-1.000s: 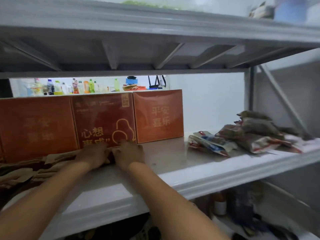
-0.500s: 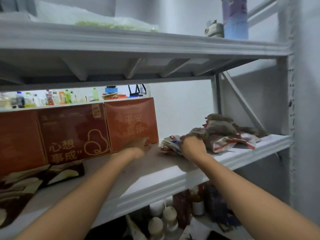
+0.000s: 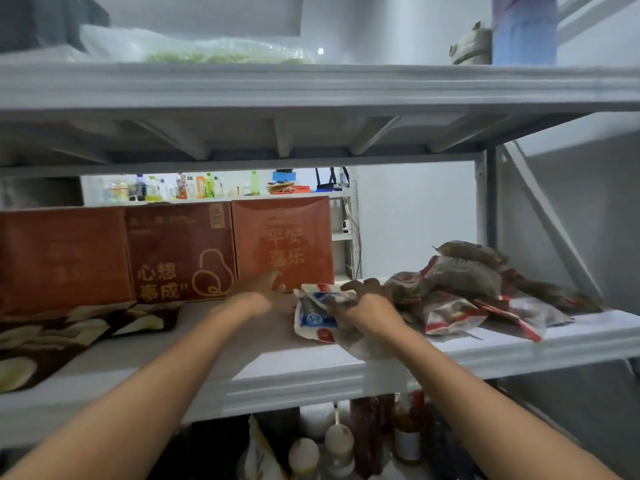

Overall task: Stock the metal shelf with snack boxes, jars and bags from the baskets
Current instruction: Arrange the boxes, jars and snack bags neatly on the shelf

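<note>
Nearest, blurred bottles (image 3: 339, 441) sit half hidden under the grey metal shelf (image 3: 294, 379). On it, the right hand (image 3: 367, 306) has its grip closed round a white-and-blue snack bag (image 3: 313, 315). The left hand (image 3: 263, 289), fingers loose, holds nothing beside an orange-red cardboard box (image 3: 282, 244); contact unclear.

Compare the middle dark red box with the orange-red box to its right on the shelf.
The dark red cardboard box is deeper in colour; the orange-red cardboard box is lighter. The dark red box shows a gold gourd outline and bold characters; the orange-red box's characters are faint. Both stand upright, side by side, on the metal shelf.
</note>
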